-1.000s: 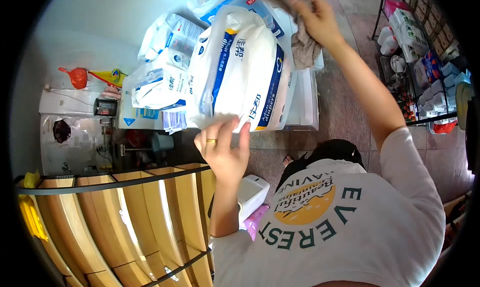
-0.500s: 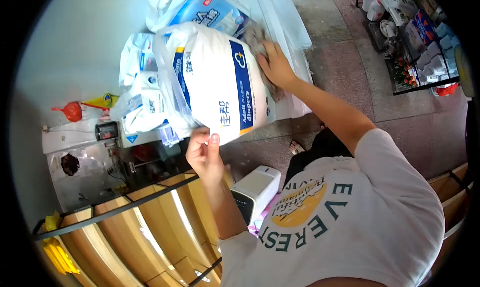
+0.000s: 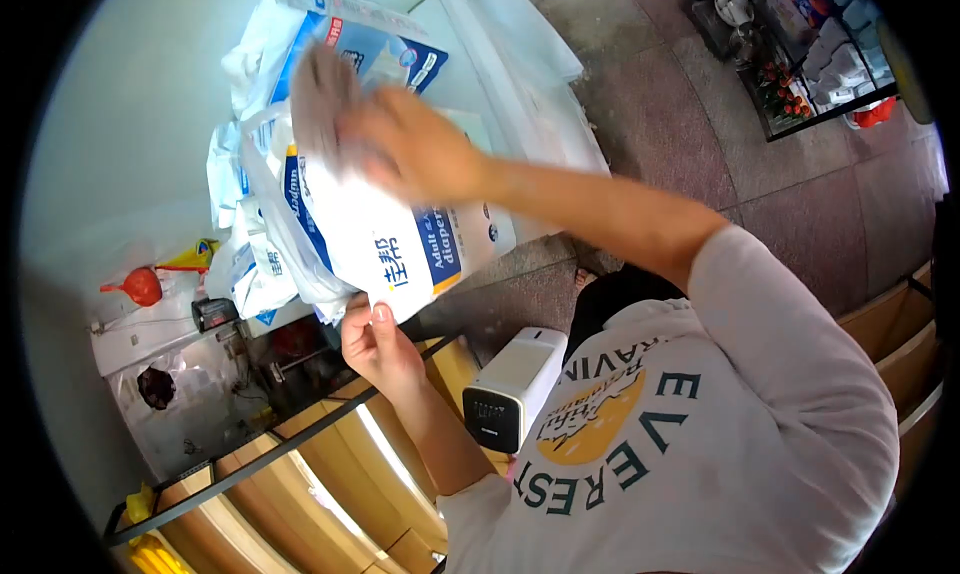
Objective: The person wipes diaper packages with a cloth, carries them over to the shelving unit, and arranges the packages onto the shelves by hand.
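A white and blue pack of adult diapers (image 3: 390, 244) is tilted in front of me. My left hand (image 3: 380, 344) pinches its lower corner between thumb and fingers. In my right hand (image 3: 420, 154), blurred by motion, is a greyish cloth (image 3: 325, 99), held over the upper part of the pack. The hand and cloth hide much of the pack's top and its printed band. Behind it stands another blue and white pack (image 3: 375, 49) in clear wrap. Smaller white packages (image 3: 262, 264) lie to the left of the diaper pack.
A white plastic bin (image 3: 510, 84) is beyond the packs. Below are a white boxy appliance (image 3: 515, 384) and wooden shelves (image 3: 330, 454) with a black frame. At left sits a red object (image 3: 135, 287). A rack of goods (image 3: 820, 74) stands far right.
My right hand has swept the cloth left, from the pack's far side to across its top. The left hand keeps hold of the corner. The view has shifted slightly.
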The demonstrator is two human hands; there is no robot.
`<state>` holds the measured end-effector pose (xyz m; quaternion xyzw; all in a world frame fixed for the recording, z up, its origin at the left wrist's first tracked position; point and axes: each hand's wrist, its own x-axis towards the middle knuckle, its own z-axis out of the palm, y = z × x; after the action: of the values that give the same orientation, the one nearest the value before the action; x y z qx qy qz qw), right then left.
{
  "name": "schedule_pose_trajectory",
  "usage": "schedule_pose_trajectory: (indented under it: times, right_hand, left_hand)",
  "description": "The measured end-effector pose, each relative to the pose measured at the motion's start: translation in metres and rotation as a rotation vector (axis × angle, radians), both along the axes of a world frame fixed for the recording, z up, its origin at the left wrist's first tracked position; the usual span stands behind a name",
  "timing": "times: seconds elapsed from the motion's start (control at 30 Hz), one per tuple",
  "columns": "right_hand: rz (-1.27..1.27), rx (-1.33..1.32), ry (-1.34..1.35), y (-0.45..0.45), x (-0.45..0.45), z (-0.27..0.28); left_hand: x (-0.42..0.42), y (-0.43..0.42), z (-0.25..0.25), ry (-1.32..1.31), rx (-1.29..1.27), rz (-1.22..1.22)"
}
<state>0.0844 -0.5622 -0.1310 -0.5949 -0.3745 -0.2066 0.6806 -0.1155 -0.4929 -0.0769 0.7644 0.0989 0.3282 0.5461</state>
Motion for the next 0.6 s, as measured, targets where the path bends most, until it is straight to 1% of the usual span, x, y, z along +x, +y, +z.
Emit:
schedule_pose_trajectory:
  times: [0.03, 0.07, 0.1, 0.17, 0.23, 0.3, 0.33, 0.4, 0.47, 0.5, 0.57, 0.6]
  right_hand:
    - [-0.090, -0.020, 0.034, 0.014, 0.025, -0.001]
    - [-0.191, -0.067, 0.068, 0.023, 0.039, -0.014]
    - [-0.108, -0.140, 0.409, 0.036, 0.048, -0.037]
    - [-0.184, -0.039, 0.175, 0.023, 0.039, -0.082]
    - [-0.085, -0.192, 0.532, 0.006, 0.006, -0.104]
    - [-0.083, -0.224, 0.579, -0.013, -0.040, -0.105]
    - [-0.073, -0.190, 0.489, -0.021, -0.061, -0.109]
    - [0.056, -0.281, 0.403, -0.043, -0.099, -0.107]
    - [0.272, -0.284, 0.265, -0.055, -0.117, -0.101]
    - [0.276, -0.288, 0.246, -0.058, -0.112, -0.088]
    - [0.259, -0.134, -0.071, -0.056, -0.106, -0.049]
    - [0.265, -0.133, -0.085, -0.049, -0.102, -0.044]
  left_hand:
    - [0.000, 0.003, 0.001, 0.014, -0.014, 0.004]
    - [-0.004, 0.010, -0.001, 0.018, -0.028, 0.002]
    - [-0.001, 0.007, 0.000, 0.028, -0.018, 0.017]
    - [0.003, 0.002, 0.000, 0.025, -0.008, 0.039]
    - [0.005, -0.001, 0.000, 0.006, -0.045, 0.016]
    - [0.001, -0.001, -0.004, 0.012, -0.020, 0.043]
    - [0.001, 0.001, -0.004, 0.009, -0.001, 0.056]
    - [0.001, 0.001, -0.004, 0.011, 0.011, 0.049]
    - [0.002, -0.005, -0.003, -0.002, -0.010, 0.076]
    - [0.003, -0.008, -0.002, -0.019, -0.012, 0.083]
    - [0.001, -0.012, 0.000, 0.017, -0.036, 0.118]
    - [0.000, -0.013, -0.001, -0.013, -0.045, 0.099]
